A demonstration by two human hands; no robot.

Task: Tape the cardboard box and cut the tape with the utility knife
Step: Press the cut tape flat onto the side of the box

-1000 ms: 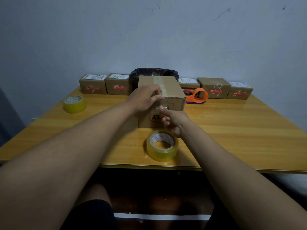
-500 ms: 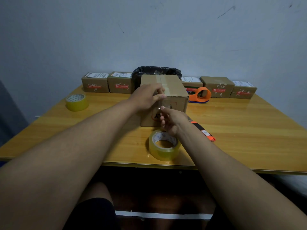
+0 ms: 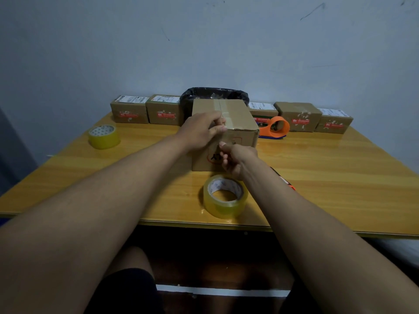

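Note:
The cardboard box (image 3: 240, 118) stands mid-table with a strip of clear tape (image 3: 223, 106) along its top seam. My left hand (image 3: 200, 130) grips the box's top front edge, fingers on the tape and thumb at the corner. My right hand (image 3: 237, 160) is against the box's front face, fingers curled closed and thumb tip touching the cardboard; I see nothing plainly in it. A roll of clear tape (image 3: 224, 196) lies just in front of the box. The black and orange utility knife (image 3: 289, 183) lies on the table, mostly hidden behind my right forearm.
Several small labelled boxes (image 3: 129, 112) line the back edge of the wooden table (image 3: 340, 173), with a black-lined bin (image 3: 215, 94) behind the box. An orange tape dispenser (image 3: 275, 128) sits back right. A second tape roll (image 3: 104, 137) sits at the left.
My right hand has slid slightly down the box's front face, and the tape glint near its fingertips is gone. The knife has come into view beside my right forearm.

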